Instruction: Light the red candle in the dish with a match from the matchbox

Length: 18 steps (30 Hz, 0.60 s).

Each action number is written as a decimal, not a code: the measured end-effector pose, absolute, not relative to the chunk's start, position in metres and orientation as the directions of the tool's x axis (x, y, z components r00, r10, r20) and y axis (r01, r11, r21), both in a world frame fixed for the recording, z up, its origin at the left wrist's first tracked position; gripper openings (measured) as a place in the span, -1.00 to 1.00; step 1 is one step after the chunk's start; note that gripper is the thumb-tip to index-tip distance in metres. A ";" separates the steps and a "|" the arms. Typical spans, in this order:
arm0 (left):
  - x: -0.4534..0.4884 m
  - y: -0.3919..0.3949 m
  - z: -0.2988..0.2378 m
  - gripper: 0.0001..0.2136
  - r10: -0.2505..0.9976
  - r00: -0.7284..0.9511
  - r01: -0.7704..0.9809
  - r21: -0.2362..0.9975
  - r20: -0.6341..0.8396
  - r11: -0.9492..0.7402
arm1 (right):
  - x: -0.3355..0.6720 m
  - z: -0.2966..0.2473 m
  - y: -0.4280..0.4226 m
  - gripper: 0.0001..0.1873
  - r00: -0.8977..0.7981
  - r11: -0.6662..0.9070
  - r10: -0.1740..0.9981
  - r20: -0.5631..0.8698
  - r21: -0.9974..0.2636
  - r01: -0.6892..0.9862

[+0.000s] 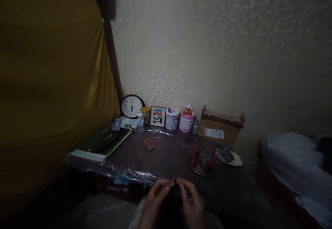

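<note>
Close in front of me, past the table's near edge, both hands meet at a small brown piece (172, 183) that looks like card. My left hand (155, 199) pinches it between thumb and fingers. At its dark end, the fingertips of my right hand (191, 201) are pressed together; what exactly they grip is too small to tell. Beyond the hands lie two similar brown card pieces (149, 144), one overlapping the other. To the right, a round plate (199, 172) holds two red candles (194, 156) and dark bits. Beside it is a dish of pale sticks and dark bits (228, 155).
Plastic film covers the dark table (166, 160). A green book (106, 142) lies left. Along the wall stand a clock (132, 106), a framed panda picture (158, 116), a white tin (172, 119), a pink tin (186, 123) and a cardboard box (220, 125). A yellow curtain (52, 84) hangs left.
</note>
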<state>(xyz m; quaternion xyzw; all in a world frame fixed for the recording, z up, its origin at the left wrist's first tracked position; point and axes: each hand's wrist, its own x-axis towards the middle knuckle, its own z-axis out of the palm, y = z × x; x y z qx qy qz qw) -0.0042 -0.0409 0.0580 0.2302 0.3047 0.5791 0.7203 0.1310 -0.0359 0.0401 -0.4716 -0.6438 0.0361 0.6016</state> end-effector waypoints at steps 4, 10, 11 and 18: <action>-0.005 -0.038 0.053 -0.86 0.985 0.125 -0.655 0.736 -0.118 0.171 | 0.129 0.049 -0.039 -0.87 0.169 0.557 0.644 0.746 -0.609 0.565; -0.003 -0.035 0.054 -0.86 0.987 0.119 -0.674 0.721 -0.108 0.160 | 0.129 0.049 -0.034 -0.84 0.116 0.601 0.607 0.786 -0.550 0.580; -0.002 -0.035 0.054 -0.86 0.987 0.121 -0.678 0.717 -0.109 0.162 | 0.130 0.049 -0.032 -0.85 0.114 0.594 0.610 0.784 -0.547 0.590; 0.000 -0.030 0.056 -0.85 0.981 0.116 -0.688 0.699 -0.157 0.194 | 0.137 0.065 -0.046 -0.84 0.170 0.563 0.605 0.778 -0.569 0.599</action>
